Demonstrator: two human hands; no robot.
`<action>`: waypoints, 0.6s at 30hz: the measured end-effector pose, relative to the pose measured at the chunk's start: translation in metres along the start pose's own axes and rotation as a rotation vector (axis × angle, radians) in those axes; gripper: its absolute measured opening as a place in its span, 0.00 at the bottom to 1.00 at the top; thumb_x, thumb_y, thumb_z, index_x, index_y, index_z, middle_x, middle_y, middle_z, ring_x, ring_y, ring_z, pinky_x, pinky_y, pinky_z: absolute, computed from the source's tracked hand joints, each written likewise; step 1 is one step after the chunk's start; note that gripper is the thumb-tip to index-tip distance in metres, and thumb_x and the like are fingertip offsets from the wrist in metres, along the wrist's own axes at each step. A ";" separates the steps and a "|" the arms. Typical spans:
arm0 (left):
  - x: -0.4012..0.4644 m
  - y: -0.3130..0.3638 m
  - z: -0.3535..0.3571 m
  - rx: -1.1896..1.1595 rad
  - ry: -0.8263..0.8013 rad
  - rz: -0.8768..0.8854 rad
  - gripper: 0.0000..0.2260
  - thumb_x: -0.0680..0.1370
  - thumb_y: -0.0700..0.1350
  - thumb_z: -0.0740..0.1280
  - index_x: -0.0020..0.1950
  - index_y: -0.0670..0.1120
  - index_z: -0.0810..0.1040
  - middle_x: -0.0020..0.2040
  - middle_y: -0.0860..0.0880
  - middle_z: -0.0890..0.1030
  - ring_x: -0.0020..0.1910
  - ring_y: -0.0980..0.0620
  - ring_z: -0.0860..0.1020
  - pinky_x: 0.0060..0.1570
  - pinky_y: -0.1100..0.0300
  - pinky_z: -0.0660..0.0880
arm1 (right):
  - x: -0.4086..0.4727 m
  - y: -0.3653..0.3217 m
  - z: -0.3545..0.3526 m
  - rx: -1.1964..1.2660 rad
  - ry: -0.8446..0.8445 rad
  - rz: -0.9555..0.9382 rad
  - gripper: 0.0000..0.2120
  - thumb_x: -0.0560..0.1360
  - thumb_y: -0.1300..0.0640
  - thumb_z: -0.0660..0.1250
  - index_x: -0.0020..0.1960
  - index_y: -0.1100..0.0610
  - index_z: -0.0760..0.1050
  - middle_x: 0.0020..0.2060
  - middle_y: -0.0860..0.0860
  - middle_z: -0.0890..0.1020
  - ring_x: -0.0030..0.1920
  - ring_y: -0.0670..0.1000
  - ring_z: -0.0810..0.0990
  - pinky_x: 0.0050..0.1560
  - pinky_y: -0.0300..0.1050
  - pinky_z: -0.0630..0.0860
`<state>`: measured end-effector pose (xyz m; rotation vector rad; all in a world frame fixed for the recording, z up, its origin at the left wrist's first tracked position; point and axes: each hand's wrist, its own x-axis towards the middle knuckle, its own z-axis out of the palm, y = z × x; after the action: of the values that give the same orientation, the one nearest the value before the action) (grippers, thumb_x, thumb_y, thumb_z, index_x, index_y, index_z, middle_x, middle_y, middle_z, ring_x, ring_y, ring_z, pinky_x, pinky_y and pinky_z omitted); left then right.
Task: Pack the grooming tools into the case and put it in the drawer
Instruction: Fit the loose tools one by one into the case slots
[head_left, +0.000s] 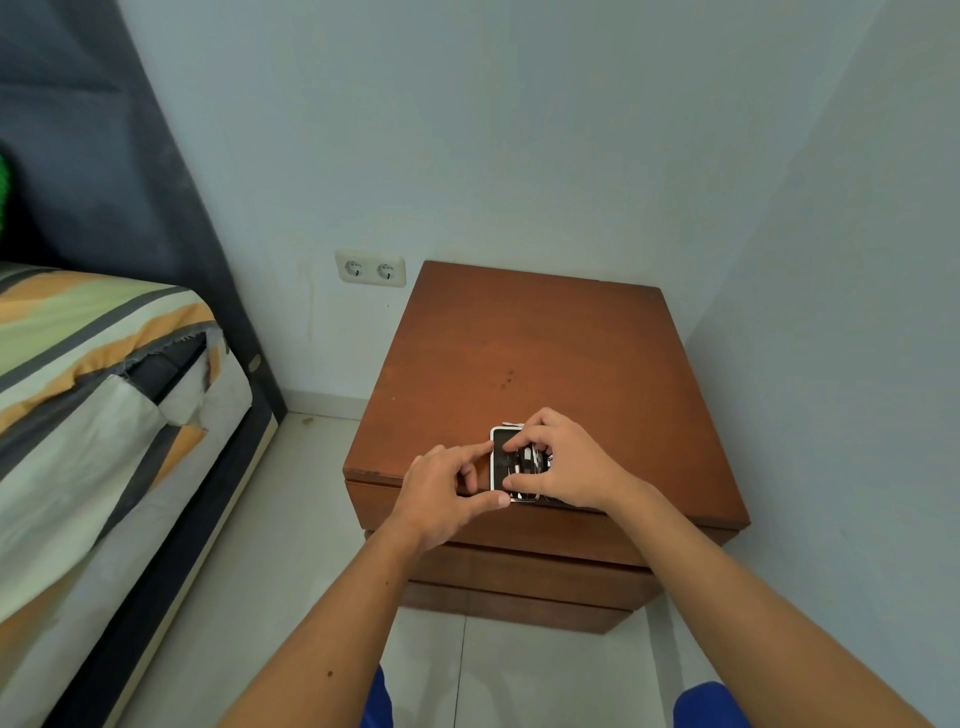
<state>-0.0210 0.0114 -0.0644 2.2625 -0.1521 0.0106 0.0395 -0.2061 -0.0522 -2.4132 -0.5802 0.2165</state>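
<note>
A small white-rimmed case (501, 462) with a dark lining lies open near the front edge of the brown nightstand (524, 353). Metal grooming tools (527, 461) sit inside it. My left hand (447, 486) pinches the case's left side with forefinger and thumb. My right hand (563, 460) covers the right half, fingertips pressing on the tools. Whether the right hand grips a single tool is hidden by its fingers. The nightstand's drawers (519, 566) below look shut.
The nightstand stands in a corner against pale walls. A double wall socket (371, 268) is left of it. A bed with a striped sheet (93, 374) and a dark headboard fills the left side. Pale tiled floor lies in between.
</note>
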 end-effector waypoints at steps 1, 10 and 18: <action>0.000 0.000 0.000 0.000 0.000 -0.001 0.32 0.71 0.59 0.79 0.73 0.58 0.76 0.40 0.57 0.80 0.44 0.61 0.70 0.43 0.62 0.63 | 0.000 -0.001 0.000 -0.003 0.008 -0.002 0.22 0.67 0.41 0.80 0.59 0.45 0.83 0.54 0.42 0.74 0.54 0.44 0.76 0.56 0.44 0.77; 0.001 -0.001 0.000 -0.008 -0.004 0.010 0.31 0.71 0.59 0.79 0.73 0.58 0.76 0.39 0.58 0.79 0.43 0.61 0.70 0.44 0.61 0.63 | 0.001 -0.003 0.003 -0.018 0.063 -0.002 0.21 0.69 0.43 0.80 0.59 0.46 0.84 0.53 0.43 0.75 0.50 0.45 0.77 0.54 0.48 0.78; -0.001 0.001 0.000 0.002 0.001 0.004 0.32 0.71 0.60 0.79 0.74 0.58 0.75 0.40 0.58 0.79 0.44 0.61 0.70 0.43 0.61 0.64 | -0.003 -0.006 -0.004 -0.071 -0.045 0.023 0.29 0.63 0.33 0.74 0.62 0.41 0.80 0.56 0.40 0.71 0.58 0.46 0.74 0.61 0.49 0.77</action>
<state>-0.0218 0.0109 -0.0637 2.2643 -0.1568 0.0140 0.0364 -0.2054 -0.0455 -2.4898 -0.5897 0.2645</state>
